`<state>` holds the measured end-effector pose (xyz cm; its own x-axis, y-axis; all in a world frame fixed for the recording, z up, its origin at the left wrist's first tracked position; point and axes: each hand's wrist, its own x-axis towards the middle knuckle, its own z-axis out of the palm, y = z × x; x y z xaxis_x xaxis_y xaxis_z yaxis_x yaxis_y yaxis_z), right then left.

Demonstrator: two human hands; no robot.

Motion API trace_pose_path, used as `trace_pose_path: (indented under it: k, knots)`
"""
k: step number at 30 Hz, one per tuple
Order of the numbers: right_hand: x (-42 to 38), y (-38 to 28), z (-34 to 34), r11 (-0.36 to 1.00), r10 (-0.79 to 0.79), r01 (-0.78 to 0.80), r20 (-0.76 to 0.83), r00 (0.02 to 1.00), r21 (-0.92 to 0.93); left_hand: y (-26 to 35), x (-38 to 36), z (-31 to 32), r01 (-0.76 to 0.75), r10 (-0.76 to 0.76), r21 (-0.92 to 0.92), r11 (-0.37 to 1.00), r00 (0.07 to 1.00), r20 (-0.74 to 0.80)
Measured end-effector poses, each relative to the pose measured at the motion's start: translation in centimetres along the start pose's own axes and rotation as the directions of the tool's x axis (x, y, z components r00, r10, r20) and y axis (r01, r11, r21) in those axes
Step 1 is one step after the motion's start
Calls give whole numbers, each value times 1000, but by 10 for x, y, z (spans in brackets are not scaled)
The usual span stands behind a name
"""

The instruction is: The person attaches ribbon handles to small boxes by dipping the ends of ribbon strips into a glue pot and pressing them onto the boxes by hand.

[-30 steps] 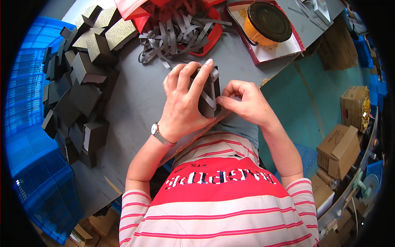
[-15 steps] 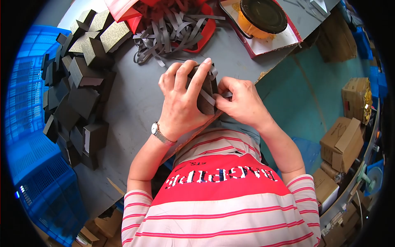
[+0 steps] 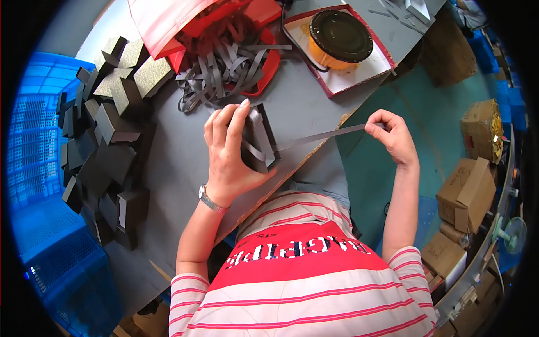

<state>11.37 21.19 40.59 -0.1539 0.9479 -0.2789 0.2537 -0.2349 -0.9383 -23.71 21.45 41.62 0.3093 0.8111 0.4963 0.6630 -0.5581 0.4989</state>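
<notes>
A small dark box (image 3: 263,137) is gripped in my left hand (image 3: 229,149), its open side facing up and to the right. Pinched in the fingers of my right hand (image 3: 394,136) is the end of a grey ribbon (image 3: 325,136), which stretches taut from the box across the table's edge. Another stretch of grey strip crosses the box's inside. Behind my left hand, a heap of loose grey ribbons (image 3: 216,76) spills from a red bag (image 3: 168,25).
Many dark boxes (image 3: 115,151) are piled at the left beside blue crates (image 3: 42,146). An orange tub with a black lid (image 3: 341,36) stands in a shallow red-edged tray (image 3: 337,85). Cardboard cartons (image 3: 466,194) sit at the right.
My right hand has moved away to the right from the box, drawing the ribbon out straight. My left hand and the box have shifted slightly left and toward my body.
</notes>
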Motion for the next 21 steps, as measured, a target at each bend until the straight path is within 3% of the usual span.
trace_pose_path:
  k: [2, 3, 5, 6, 8, 9, 11, 12, 13, 16, 21]
  knots:
    - [1, 15, -8, 952, -47, 99, -180, 983, 291, 2, 2, 2, -11, 11, -17, 1000, 1000, 0]
    - [4, 21, -8, 846, -48, 138, -185, 982, 515, 2, 3, 3, -8, 8, -20, 1000, 1000, 8]
    - [12, 8, 9, 561, -71, 240, -243, 968, 792, 4, 6, 7, -2, 2, -30, 1000, 1000, 20]
    - [19, 3, 12, 463, -152, 255, -207, 966, 849, 5, 9, 9, -5, 6, -34, 999, 1000, 18]
    - [34, 11, 11, 290, -166, 241, -200, 966, 926, 8, 13, 13, -17, 19, -37, 999, 999, 33]
    - [42, 6, 11, 276, -196, 216, -165, 967, 937, 8, 15, 18, -11, 12, -91, 996, 1000, 15]
    - [50, -9, 9, 296, -114, 148, -118, 986, 944, 10, 20, 22, -30, 33, -100, 995, 999, 28]
    - [55, -16, 15, 402, -42, 203, -204, 978, 893, 13, 22, 23, -25, 29, -92, 995, 999, 37]
    - [58, -20, 16, 403, -41, 203, -203, 978, 892, 14, 24, 24, -25, 28, -94, 995, 999, 36]
    - [67, -34, 20, 661, -3, 252, -333, 943, 706, 14, 30, 29, -20, 28, -126, 992, 998, 59]
    - [78, -38, 25, 725, 51, 250, -412, 910, 642, 14, 36, 32, -39, 46, -84, 996, 995, 84]
